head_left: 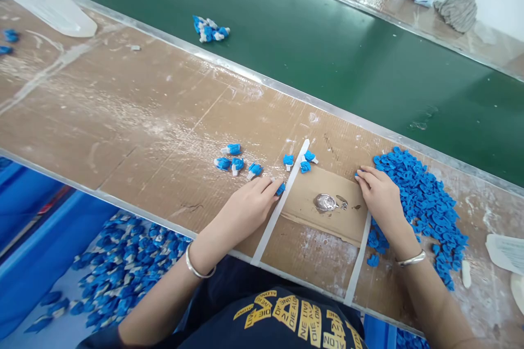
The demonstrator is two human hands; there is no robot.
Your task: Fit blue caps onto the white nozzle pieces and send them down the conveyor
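Observation:
My left hand (248, 210) rests on the brown cardboard bench top (135, 125), its fingertips on a small blue plastic part (280, 189). My right hand (379, 196) lies at the edge of a cardboard pad (311, 196), beside a large heap of loose blue plastic parts (426, 212). Something small and blue may sit at its fingertips, but the picture does not settle it. Several finished-looking blue-and-white parts (233, 148) lie ahead of my left hand. A silver metal lump (326, 202) sits on the pad. Two white strips (278, 202) cross the bench between my hands.
A green conveyor belt (286, 27) runs beyond the metal-edged bench and carries a cluster of blue-and-white parts (209, 29). A blue bin (41, 251) filled with such parts (126, 267) sits below the near edge. Paper (505, 253) lies at the right.

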